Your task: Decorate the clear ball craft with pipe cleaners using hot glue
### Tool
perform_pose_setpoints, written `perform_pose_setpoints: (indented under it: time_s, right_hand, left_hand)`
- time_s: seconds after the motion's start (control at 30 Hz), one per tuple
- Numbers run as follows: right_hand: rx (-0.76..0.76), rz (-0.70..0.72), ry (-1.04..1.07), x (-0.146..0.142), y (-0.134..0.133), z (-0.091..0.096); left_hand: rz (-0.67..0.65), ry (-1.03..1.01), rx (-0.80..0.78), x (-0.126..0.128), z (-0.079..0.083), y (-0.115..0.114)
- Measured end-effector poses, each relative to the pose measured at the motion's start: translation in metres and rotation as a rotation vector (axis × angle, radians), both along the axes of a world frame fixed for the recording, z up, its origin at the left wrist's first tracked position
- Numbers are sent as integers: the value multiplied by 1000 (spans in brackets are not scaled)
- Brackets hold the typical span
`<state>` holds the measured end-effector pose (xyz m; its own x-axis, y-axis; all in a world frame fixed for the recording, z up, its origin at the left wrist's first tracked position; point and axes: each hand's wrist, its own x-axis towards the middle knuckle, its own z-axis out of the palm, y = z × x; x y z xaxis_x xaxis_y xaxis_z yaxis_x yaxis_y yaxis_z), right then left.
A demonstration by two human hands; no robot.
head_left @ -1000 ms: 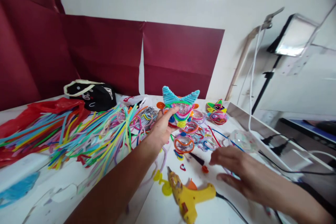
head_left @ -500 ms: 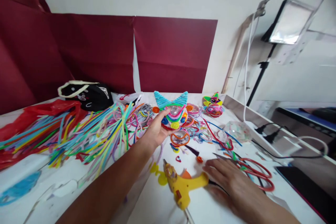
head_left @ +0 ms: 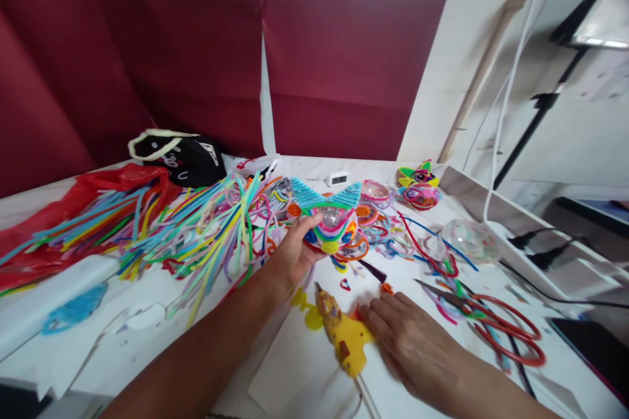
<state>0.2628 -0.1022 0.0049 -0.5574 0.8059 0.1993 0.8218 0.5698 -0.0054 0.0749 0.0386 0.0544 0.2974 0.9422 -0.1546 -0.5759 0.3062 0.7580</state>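
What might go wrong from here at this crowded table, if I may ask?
The yellow glue gun, its grip under the right hand, points its nozzle toward the left hand; if it is hot, which I cannot tell, lifting it carelessly might burn that hand. The colourful craft piece, held at one side by the left hand, could tip or bend. The red-handled scissors lie near the right hand and might get knocked.

The multicoloured pipe-cleaner figure (head_left: 337,234) has its two blue ears uppermost. Near it, a yellow glue gun (head_left: 352,342) lies sideways.
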Motion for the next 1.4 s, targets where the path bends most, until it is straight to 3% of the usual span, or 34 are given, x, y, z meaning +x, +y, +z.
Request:
perform_pose_setpoints:
  time_s: [0.2, 0.3, 0.4, 0.6, 0.8, 1.1, 1.27, 1.4]
  right_hand:
    - [177, 48, 63, 1, 6, -13]
    - [242, 70, 87, 5, 7, -12]
    - [185, 71, 134, 14, 2, 2]
    - [45, -62, 388, 38, -12, 34]
    - [61, -259, 631, 39, -4, 30]
    - [99, -261, 646, 35, 2, 34]
    - [133, -161, 582, 29, 0, 36]
    - [117, -245, 541, 33, -3, 41]
  left_hand:
    - [-12, -2, 36, -1, -5, -2]
    - [17, -6, 28, -1, -6, -1]
    - [55, -3, 16, -1, -5, -1]
    - [65, 25, 69, 0, -4, -2]
    - [22, 40, 95, -1, -10, -2]
    - [60, -3, 92, 1, -9, -2]
    - [111, -15, 100, 2, -9, -1]
    - [112, -35, 124, 3, -9, -2]
